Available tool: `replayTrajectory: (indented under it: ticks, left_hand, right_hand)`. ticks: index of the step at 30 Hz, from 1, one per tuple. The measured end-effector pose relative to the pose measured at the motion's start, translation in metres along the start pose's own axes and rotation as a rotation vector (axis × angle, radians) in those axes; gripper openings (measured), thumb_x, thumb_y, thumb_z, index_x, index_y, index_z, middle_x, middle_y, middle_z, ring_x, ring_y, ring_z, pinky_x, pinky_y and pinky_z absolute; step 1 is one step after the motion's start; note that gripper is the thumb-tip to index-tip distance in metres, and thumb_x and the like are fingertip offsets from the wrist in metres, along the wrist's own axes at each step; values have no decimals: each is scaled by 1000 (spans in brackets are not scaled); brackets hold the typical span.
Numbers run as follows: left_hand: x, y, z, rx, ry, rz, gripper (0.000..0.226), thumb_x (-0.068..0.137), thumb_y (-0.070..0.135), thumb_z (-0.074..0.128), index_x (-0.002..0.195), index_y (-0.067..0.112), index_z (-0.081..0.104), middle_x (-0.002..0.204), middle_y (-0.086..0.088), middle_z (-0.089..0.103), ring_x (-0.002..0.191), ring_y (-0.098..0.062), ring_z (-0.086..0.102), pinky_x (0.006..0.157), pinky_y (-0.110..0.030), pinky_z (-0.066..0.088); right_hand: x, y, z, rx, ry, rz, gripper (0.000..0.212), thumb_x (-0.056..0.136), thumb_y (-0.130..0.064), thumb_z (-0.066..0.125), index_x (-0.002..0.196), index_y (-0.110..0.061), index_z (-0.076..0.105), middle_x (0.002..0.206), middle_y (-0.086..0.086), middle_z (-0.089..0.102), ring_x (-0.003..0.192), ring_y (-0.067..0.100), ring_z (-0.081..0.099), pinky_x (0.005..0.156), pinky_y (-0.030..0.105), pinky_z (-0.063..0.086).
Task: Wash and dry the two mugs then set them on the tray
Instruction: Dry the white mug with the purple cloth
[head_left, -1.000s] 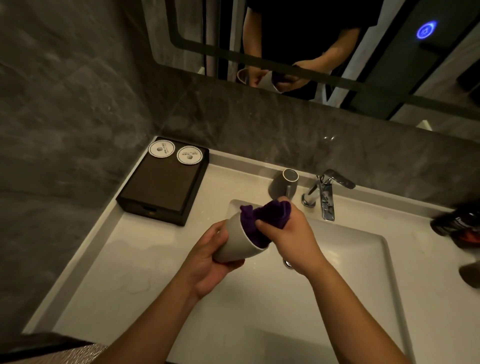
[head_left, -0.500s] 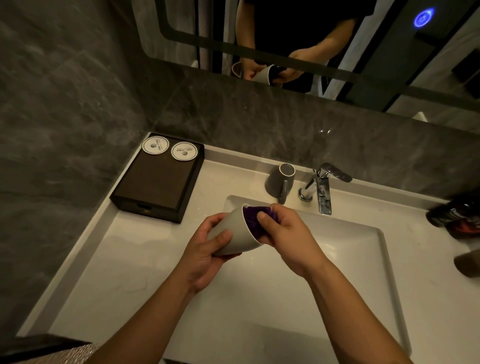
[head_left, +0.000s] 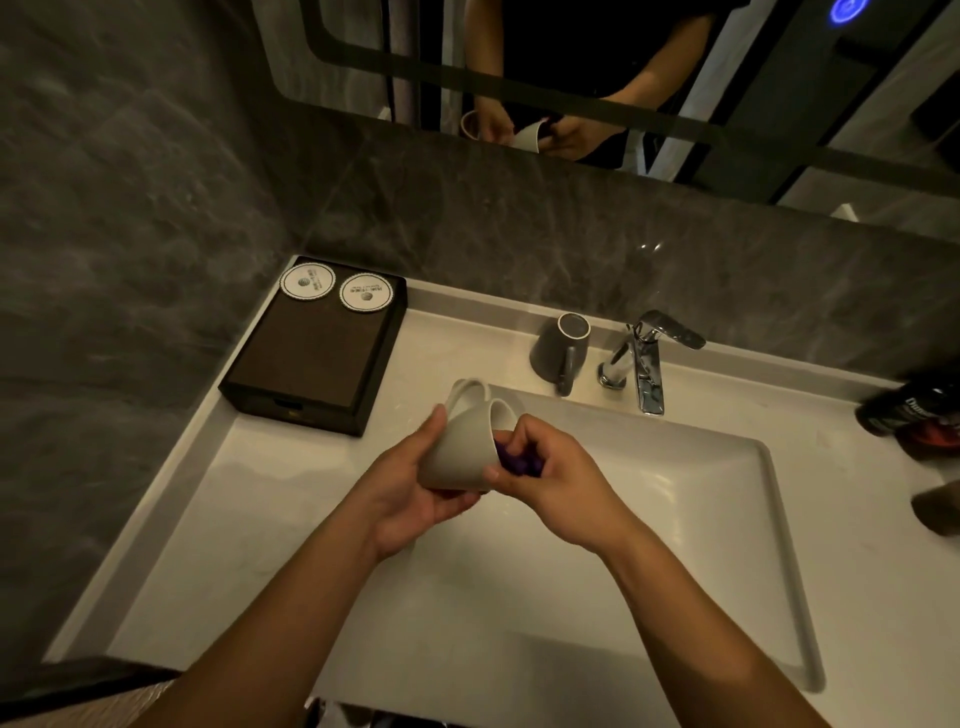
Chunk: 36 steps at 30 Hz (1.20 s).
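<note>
Writing is scarce: the dark bottle lying at the right edge of the desk shows white letters that seem to start "Du", the rest too blurred to read, and the two round paper coasters at the back of the dark tray carry small print I cannot make out. My left hand has its fingers wrapped around the outside of the light grey mug, which I hold tilted above the near-left corner of the white basin, its handle on the far side, pointing away from me. My right hand has its fingers bunched tight on the purple cloth, pressed against the mug's side. The mug is plain, matte and pale, with a thin lighter rim. The second mug, darker grey with a white rim, stands on the desk just left of the chrome faucet, apart from the tray. The tray sits in the back-left corner against the stone wall, its front part bare. Bare desk runs between tray and basin and along the left edge toward me.
</note>
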<state>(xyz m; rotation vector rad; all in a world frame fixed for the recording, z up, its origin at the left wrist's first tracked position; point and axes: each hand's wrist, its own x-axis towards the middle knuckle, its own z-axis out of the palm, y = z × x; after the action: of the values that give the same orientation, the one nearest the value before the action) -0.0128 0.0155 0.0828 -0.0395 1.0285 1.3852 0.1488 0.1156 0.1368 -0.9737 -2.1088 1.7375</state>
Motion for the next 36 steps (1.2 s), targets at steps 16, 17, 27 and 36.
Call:
replayTrajectory:
  ticks: [16,17,27,36]
  left_hand:
    - [-12,-17,8,493,87,530,81,61,47,86,131,41,45,132,2,54,114,-24,63,80,-32,62]
    - [-12,-16,8,543,99,548,82,60,50,86,131,42,44,132,3,54,114,-22,64,80,-30,61]
    - [-11,18,11,258,32,-145,78,81,76,59,128,14,70,115,-22,75,95,-42,75,57,-34,61]
    - [-7,-3,16,345,91,195,58,78,48,79,122,12,69,120,-20,71,97,-31,75,71,-43,63]
  right_hand:
    - [-1,-4,-7,491,126,184,19,101,-10,59,83,-10,52,78,8,49,75,20,47,62,26,49]
    - [-1,-3,-9,486,107,165,21,99,-10,61,81,-12,51,75,7,46,73,21,43,64,29,46]
    - [-9,2,-25,-117,-121,-4,24,94,-14,68,84,-17,46,109,5,74,95,28,65,86,46,57]
    - [-4,2,-30,45,-24,74,25,96,-12,66,79,-14,49,75,7,50,73,20,49,72,39,49]
